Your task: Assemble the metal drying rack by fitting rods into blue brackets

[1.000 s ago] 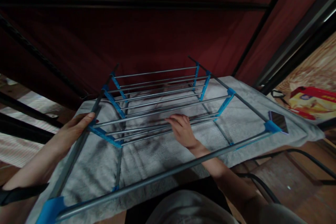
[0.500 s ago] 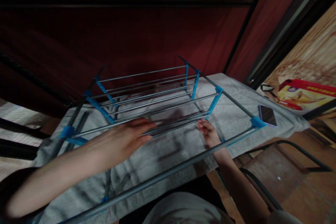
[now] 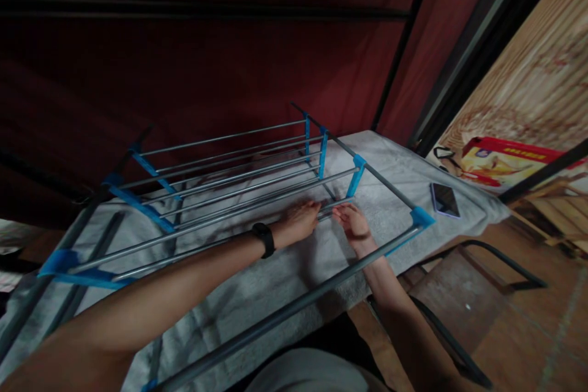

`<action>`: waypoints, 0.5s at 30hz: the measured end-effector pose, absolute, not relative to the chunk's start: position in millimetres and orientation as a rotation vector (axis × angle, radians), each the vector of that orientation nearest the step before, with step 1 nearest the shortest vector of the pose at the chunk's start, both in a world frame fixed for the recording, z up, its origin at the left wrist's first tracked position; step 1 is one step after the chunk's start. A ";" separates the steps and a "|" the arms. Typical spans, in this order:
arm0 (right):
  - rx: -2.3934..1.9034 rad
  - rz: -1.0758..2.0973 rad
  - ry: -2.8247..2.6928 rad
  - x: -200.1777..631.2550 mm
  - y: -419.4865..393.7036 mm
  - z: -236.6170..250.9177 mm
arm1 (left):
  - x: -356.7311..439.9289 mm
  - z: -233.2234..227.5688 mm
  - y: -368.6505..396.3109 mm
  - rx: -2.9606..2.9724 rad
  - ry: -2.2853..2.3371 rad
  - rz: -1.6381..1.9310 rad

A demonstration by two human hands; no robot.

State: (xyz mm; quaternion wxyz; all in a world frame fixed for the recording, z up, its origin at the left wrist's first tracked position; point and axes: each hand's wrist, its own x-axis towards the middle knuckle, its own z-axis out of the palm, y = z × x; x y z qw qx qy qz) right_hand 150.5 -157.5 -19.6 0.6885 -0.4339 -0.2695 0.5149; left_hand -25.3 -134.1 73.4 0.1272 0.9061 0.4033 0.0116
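Rack rods under both hands, left hand and right hand resting, grip released

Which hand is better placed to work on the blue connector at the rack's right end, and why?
Probably the right hand: it rests on the rods just below that blue connector. The left hand lies farther along, its arm stretched across the rack.

A low table covered by a grey towel is carrying everything here. A metal rack with blue joints is standing directly on the towel, taking up most of it. A phone is lying flat on the towel, just right of the rack.
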 end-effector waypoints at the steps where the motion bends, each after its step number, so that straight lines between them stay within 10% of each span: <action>1: -0.975 1.164 -0.608 151.0 -156.2 -15.6 | -20.1 69.0 -128.0 2.620 1.177 0.070; 15: -1.304 0.794 -0.844 172.4 -138.3 -7.4 | 12.3 71.0 -109.3 2.577 1.257 0.200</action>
